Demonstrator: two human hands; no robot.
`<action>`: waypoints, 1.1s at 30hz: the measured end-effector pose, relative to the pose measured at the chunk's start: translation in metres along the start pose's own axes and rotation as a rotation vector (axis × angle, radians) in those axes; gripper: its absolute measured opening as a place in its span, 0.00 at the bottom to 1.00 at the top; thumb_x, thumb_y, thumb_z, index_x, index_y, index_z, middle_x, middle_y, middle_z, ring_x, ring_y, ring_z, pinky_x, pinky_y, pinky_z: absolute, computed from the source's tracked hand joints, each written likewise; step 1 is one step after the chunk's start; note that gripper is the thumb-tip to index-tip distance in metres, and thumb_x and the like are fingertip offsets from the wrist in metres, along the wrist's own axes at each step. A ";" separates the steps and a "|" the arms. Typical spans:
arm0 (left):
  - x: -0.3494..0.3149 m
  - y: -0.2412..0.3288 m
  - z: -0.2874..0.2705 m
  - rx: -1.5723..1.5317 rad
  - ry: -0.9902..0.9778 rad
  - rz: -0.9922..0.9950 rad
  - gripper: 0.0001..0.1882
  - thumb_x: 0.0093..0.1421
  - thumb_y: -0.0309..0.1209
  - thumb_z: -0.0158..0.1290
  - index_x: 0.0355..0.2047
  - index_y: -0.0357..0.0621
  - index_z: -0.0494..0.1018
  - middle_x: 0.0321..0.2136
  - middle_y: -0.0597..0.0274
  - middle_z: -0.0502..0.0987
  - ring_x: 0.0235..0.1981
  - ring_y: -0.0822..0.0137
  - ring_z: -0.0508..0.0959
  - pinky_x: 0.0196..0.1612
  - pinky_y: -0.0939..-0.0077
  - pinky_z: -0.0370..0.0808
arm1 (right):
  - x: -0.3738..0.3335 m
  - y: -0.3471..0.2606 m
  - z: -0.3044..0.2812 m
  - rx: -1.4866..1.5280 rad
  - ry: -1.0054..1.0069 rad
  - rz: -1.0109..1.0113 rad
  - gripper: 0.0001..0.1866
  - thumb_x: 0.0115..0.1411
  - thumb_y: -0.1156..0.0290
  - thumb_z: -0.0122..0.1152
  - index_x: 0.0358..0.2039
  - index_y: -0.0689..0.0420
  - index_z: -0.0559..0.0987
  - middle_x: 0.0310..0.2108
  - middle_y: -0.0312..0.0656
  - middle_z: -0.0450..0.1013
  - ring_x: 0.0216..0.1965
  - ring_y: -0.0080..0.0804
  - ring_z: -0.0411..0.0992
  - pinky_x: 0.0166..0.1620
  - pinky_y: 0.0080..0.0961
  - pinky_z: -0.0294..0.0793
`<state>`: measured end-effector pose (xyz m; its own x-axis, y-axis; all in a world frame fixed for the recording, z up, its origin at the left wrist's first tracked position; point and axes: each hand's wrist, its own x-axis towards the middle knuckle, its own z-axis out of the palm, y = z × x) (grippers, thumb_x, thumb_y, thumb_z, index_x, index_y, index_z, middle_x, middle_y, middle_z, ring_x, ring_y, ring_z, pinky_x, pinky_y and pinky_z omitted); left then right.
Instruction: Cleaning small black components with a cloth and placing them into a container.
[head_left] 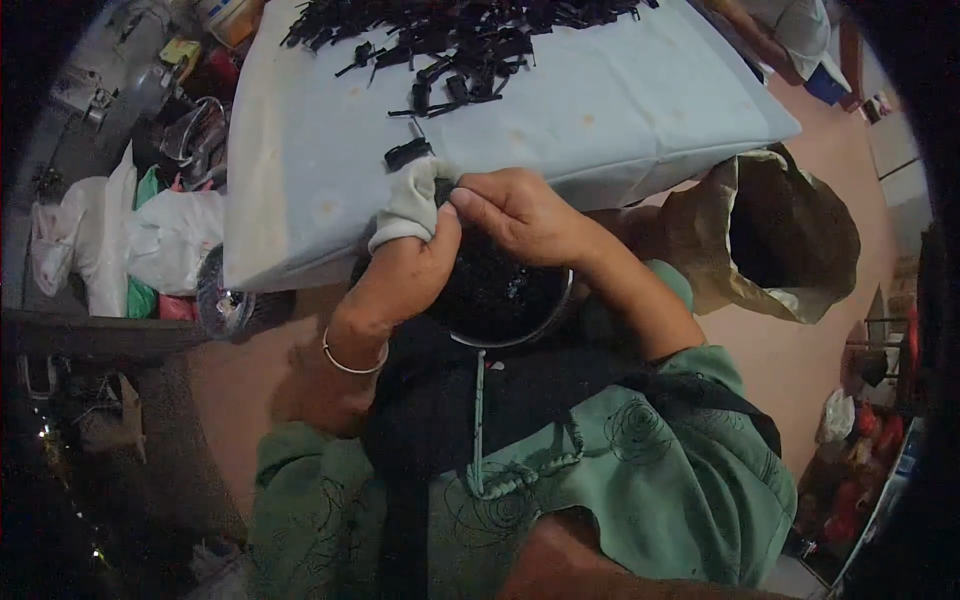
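Observation:
My left hand (pixel 415 255), its fingers wrapped in pale grey cloth (pixel 402 205), is closed close to the table's near edge. Against it my right hand (pixel 520 215) pinches, thumb and forefinger together. A bit of a small dark piece (pixel 443 188) shows between the two hands; the fingers cover most of it. Just beyond the cloth is a small black plastic part (pixel 408 153) with a thin stem; I cannot tell whether it is held or lies on the table. Below my hands, a round black bowl (pixel 565 305) with a pale rim holds dark small pieces.
Many black plastic parts (pixel 470 50) are heaped on the cloth-covered table (pixel 620 110). An open brown sack (pixel 700 240) stands on the floor at the right. White bags (pixel 180 240) and a clear plastic container (pixel 222 300) crowd the left side. More bags (pixel 860 430) are at the lower right.

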<state>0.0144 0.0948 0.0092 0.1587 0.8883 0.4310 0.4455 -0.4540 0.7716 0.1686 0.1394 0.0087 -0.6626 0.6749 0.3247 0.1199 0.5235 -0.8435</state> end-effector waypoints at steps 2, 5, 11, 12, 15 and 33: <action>-0.001 0.005 -0.004 0.070 -0.004 0.044 0.14 0.53 0.22 0.41 0.41 0.36 0.62 0.31 0.51 0.68 0.35 0.57 0.69 0.38 0.71 0.66 | 0.002 0.005 0.012 0.166 -0.014 0.108 0.15 0.61 0.66 0.41 0.23 0.62 0.67 0.16 0.31 0.60 0.22 0.17 0.55 0.26 0.20 0.61; -0.012 0.011 -0.009 0.058 0.046 0.042 0.13 0.53 0.22 0.40 0.40 0.34 0.62 0.32 0.48 0.68 0.34 0.54 0.70 0.38 0.69 0.67 | 0.000 0.002 0.031 0.303 0.056 0.104 0.15 0.62 0.66 0.41 0.23 0.62 0.68 0.18 0.27 0.61 0.25 0.14 0.55 0.28 0.17 0.61; -0.028 -0.013 0.005 -0.055 0.075 0.054 0.13 0.52 0.21 0.41 0.40 0.34 0.61 0.31 0.46 0.68 0.33 0.51 0.71 0.37 0.67 0.67 | -0.011 0.012 0.046 0.227 0.089 0.190 0.15 0.61 0.65 0.42 0.23 0.62 0.68 0.19 0.27 0.60 0.25 0.14 0.55 0.28 0.16 0.60; -0.029 -0.019 0.009 -0.061 0.094 0.054 0.13 0.52 0.23 0.42 0.40 0.35 0.62 0.31 0.45 0.69 0.33 0.50 0.71 0.37 0.65 0.67 | -0.012 0.011 0.045 0.215 0.085 0.244 0.15 0.61 0.64 0.42 0.24 0.62 0.69 0.18 0.27 0.60 0.25 0.14 0.55 0.27 0.17 0.60; -0.027 -0.024 0.008 0.047 -0.009 -0.021 0.13 0.52 0.27 0.44 0.38 0.37 0.64 0.30 0.45 0.69 0.33 0.48 0.70 0.37 0.62 0.67 | -0.008 0.013 0.026 -0.150 0.136 0.304 0.14 0.59 0.63 0.46 0.25 0.61 0.70 0.16 0.32 0.63 0.19 0.21 0.59 0.25 0.21 0.61; -0.017 0.047 -0.079 0.313 -0.403 0.532 0.07 0.51 0.29 0.49 0.31 0.45 0.71 0.31 0.56 0.73 0.31 0.54 0.72 0.34 0.70 0.70 | -0.017 -0.061 -0.005 -0.289 -0.129 0.263 0.10 0.56 0.67 0.50 0.24 0.61 0.69 0.17 0.36 0.64 0.22 0.19 0.59 0.27 0.22 0.62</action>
<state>-0.0368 0.0529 0.0745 0.7082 0.5376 0.4576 0.4394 -0.8430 0.3103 0.1761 0.0986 0.0571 -0.6668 0.7440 0.0426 0.4879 0.4790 -0.7298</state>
